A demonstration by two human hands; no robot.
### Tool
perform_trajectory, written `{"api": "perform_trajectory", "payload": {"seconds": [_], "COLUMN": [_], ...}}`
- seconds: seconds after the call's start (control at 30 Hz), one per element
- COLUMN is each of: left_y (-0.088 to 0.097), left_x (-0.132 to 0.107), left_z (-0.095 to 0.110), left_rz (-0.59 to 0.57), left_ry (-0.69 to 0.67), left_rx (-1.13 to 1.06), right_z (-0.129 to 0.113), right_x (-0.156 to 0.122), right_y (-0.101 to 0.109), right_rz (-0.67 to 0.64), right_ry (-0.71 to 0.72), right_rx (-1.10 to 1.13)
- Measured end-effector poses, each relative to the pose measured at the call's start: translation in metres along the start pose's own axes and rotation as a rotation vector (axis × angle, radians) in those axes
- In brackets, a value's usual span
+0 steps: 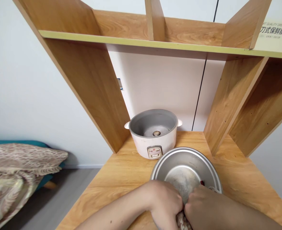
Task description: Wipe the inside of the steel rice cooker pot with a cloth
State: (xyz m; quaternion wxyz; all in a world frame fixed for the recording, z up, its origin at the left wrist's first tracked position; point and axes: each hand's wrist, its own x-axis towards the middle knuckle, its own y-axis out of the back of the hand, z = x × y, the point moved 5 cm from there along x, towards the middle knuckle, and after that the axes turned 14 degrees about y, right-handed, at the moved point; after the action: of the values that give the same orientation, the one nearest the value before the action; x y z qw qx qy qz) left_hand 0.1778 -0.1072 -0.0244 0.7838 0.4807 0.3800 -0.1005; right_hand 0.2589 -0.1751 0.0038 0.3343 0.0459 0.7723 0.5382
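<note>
A silver metal inner pot [163,161] stands on the wooden desk, its inside facing up and looking bare in the part I can see. Both my hands are over its near side, knuckles close together. My left hand [166,201] is closed, fingers curled under and mostly hidden. Beside it my right hand [198,204] is closed too. Between and below them shows a speckled brown-and-white bundle [183,221], gripped by both hands; its kind is unclear. A small dark-red bit [202,183] and something clear, like plastic [213,189], stick out past my right hand.
Behind the pot sits a white rice cooker body [141,145], lidless, its heating plate showing. Wooden uprights [83,86] and a shelf [179,46] frame the desk [117,172]. At far left is a teal seat with a patterned cover [16,166].
</note>
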Motion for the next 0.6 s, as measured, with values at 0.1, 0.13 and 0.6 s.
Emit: {"api": "perform_trajectory", "payload": {"seconds": [0.1, 0.13, 0.6], "left_y": [-0.001, -0.002, -0.001], "left_x": [0.003, 0.004, 0.002], "left_z": [-0.001, -0.002, -0.001], "left_rz": [-0.008, -0.017, -0.021], "left_ry": [0.007, 0.010, 0.021], "left_rx": [-0.004, -0.004, 0.022], "right_z": [-0.003, -0.004, -0.010], "right_x": [-0.002, -0.003, -0.011], "right_y": [0.008, 0.011, 0.028], "right_rz": [-0.022, -0.035, -0.074], "right_ry": [-0.016, -0.019, -0.056], "right_rx": [0.028, 0.033, 0.119]}}
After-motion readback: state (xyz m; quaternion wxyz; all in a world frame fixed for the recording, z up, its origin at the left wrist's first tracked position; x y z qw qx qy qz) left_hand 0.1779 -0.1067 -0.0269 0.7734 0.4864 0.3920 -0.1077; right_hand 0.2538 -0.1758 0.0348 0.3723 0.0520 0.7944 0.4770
